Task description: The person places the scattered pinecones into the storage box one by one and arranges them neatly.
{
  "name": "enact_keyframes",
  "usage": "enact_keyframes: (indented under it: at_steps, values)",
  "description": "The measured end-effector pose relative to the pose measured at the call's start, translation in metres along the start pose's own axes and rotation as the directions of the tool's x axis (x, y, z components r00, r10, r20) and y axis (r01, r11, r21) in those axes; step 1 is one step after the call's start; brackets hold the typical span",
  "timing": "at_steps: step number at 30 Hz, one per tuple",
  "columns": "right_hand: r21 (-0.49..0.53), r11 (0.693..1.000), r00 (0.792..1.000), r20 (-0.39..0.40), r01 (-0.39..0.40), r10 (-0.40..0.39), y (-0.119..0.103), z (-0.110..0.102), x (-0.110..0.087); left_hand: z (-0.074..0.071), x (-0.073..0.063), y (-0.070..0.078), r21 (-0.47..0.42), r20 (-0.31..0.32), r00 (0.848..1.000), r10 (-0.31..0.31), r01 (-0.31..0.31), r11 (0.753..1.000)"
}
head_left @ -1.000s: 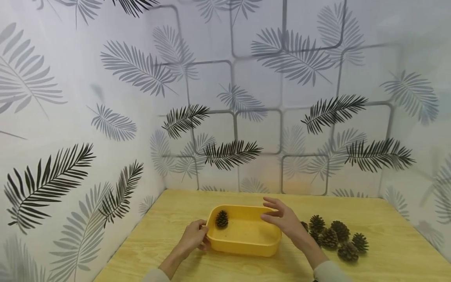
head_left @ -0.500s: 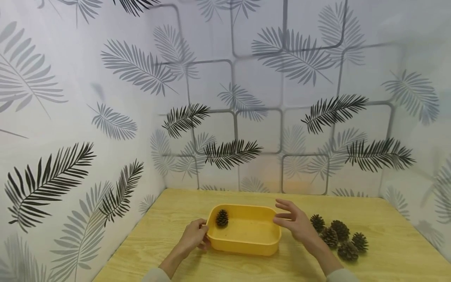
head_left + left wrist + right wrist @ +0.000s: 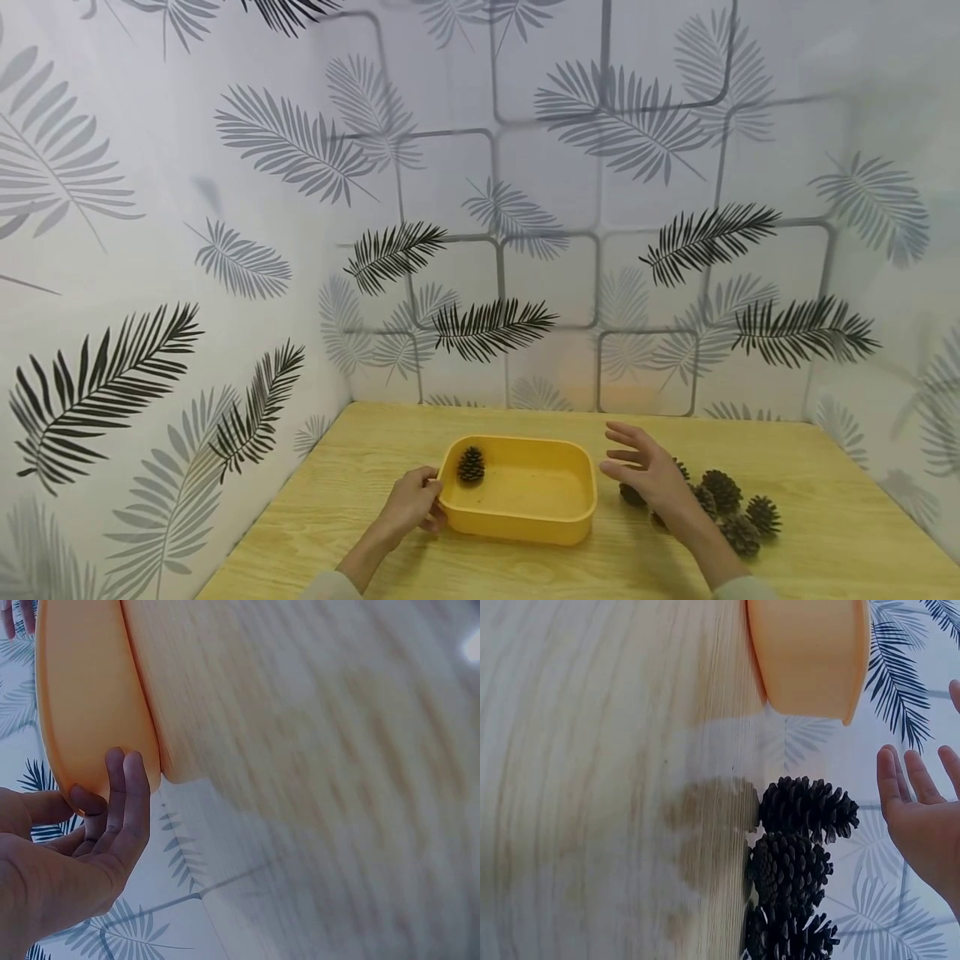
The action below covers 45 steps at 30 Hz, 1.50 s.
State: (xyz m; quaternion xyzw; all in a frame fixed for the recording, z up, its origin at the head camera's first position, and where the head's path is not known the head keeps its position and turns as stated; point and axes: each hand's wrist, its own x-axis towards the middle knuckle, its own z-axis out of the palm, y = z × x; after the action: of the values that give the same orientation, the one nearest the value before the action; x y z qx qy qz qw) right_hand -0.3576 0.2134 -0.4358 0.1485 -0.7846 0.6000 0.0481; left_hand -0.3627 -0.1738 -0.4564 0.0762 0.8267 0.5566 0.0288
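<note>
A yellow plastic tray [image 3: 517,528] with rounded corners stands on the table, one pine cone [image 3: 471,465] inside it at the left end. My left hand [image 3: 411,502] grips the tray's left end. In the left wrist view, its thumb [image 3: 51,806] is at the rim while the fingers [image 3: 129,795] lie against the outer wall. Right of the tray hovers my right hand [image 3: 656,479], fingers spread and holding nothing. Beneath and beside it lies a group of pine cones [image 3: 722,492], partly hidden by the hand and forearm. Several pine cones [image 3: 806,810] also appear in the right wrist view.
The light wood-grain table [image 3: 315,533] reaches back to a pale wall covering [image 3: 555,200] printed with leaves. A similar covering [image 3: 150,333] closes off the left side.
My right hand has moved right, from over the tray's right end to above the pine cones. The left hand, the tray and the cone in it look unmoved.
</note>
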Motion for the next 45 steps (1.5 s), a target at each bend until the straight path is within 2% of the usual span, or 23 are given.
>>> enact_keyframes:
  at_steps: [10,18,24,36,45]
  values:
    - [-0.004,1.0,1.0,-0.016,0.007,-0.007,0.003,-0.012,-0.004,0.001,0.002,0.0,0.002,-0.003,1.0,-0.009,0.009,1.0]
    - [-0.087,0.996,0.998,-0.062,-0.018,0.013,0.006,-0.021,-0.006,-0.001,0.001,-0.002,-0.008,0.008,1.0,-0.016,0.016,1.0]
    - [-0.125,0.992,0.998,-0.059,-0.009,0.001,0.011,-0.026,-0.008,-0.001,0.002,-0.004,-0.011,0.003,1.0,-0.009,0.009,1.0]
    - [-0.166,0.98,0.994,-0.017,-0.105,0.104,0.022,-0.033,-0.008,-0.001,0.004,-0.005,-0.011,0.014,1.0,-0.004,0.004,1.0]
    - [-0.173,0.976,0.99,0.014,-0.133,0.138,0.029,-0.036,-0.008,-0.002,0.002,-0.005,-0.011,0.017,1.0,0.007,-0.007,1.0]
